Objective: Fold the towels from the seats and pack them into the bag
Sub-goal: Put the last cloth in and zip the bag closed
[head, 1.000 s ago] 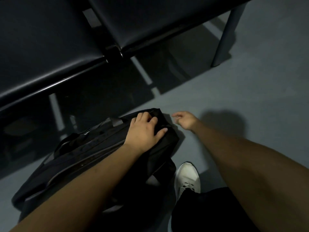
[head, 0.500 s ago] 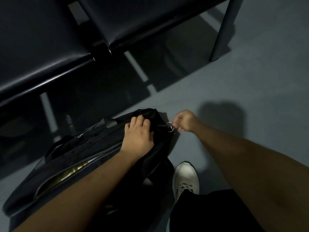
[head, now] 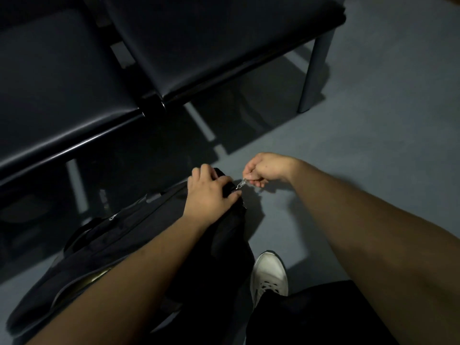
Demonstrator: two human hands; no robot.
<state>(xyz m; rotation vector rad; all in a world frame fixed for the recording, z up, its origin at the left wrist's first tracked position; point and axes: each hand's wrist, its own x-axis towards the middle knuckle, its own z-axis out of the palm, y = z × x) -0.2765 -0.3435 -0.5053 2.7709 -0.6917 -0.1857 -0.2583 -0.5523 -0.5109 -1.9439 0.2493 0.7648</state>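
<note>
Dim room, grey floor (head: 373,145), black padded seats (head: 224,46) on a metal frame across the top; left hand (head: 211,192) clamped over the near end of the black bag (head: 124,232), fingers curled into the fabric, likely an anchor so the zip has something to pull against; right hand (head: 263,170) pinching the metal zipper pull (head: 242,183) just off that same end, so the hands are almost touching; bag lies on the floor in front of the seats, white shoe (head: 270,272) beside it; further along, the zip slot gapes and a yellowish strip (head: 97,276) shows inside, probably a packed towel; count unknown; my read: zip step in hand; opening or closing, can't tell.
</note>
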